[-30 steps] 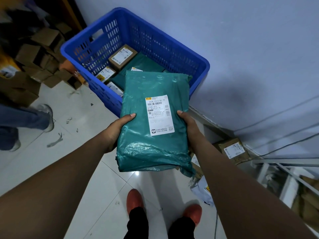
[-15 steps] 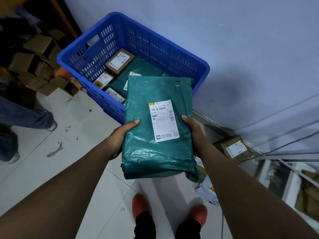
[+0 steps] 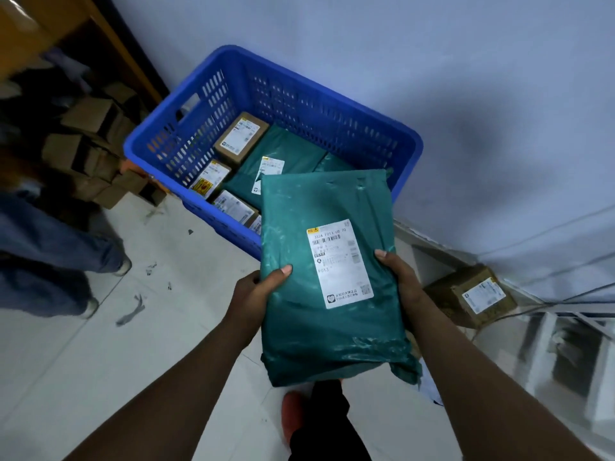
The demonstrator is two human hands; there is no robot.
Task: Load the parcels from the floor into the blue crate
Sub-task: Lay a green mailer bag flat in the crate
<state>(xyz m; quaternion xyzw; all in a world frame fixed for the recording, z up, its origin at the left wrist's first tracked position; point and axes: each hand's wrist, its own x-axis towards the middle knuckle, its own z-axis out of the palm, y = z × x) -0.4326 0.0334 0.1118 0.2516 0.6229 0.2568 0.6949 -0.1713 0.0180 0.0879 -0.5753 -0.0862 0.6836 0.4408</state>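
Observation:
I hold a large green plastic mailer point(image 3: 319, 314) with a white shipping label flat in front of me. My left hand point(image 3: 256, 291) grips its left edge, thumb on top. My right hand point(image 3: 399, 281) grips the right edge the same way. The mailer's far end overlaps the near rim of the blue crate point(image 3: 409, 144), which stands against the wall. Inside the crate lie several labelled cardboard boxes point(image 3: 240, 138) and green mailers point(image 3: 283, 158).
A labelled cardboard box point(image 3: 469, 296) lies on the floor by the wall at the right, next to a white metal frame point(image 3: 565, 344). Another person's legs in jeans point(image 3: 50, 261) stand at the left. Brown cartons point(image 3: 86, 141) are piled beyond them. My feet are below the mailer.
The mailer in both hands has stayed at the crate's near rim while the view has shifted, so the crate now sits lower and further right in the frame. The grips are unchanged.

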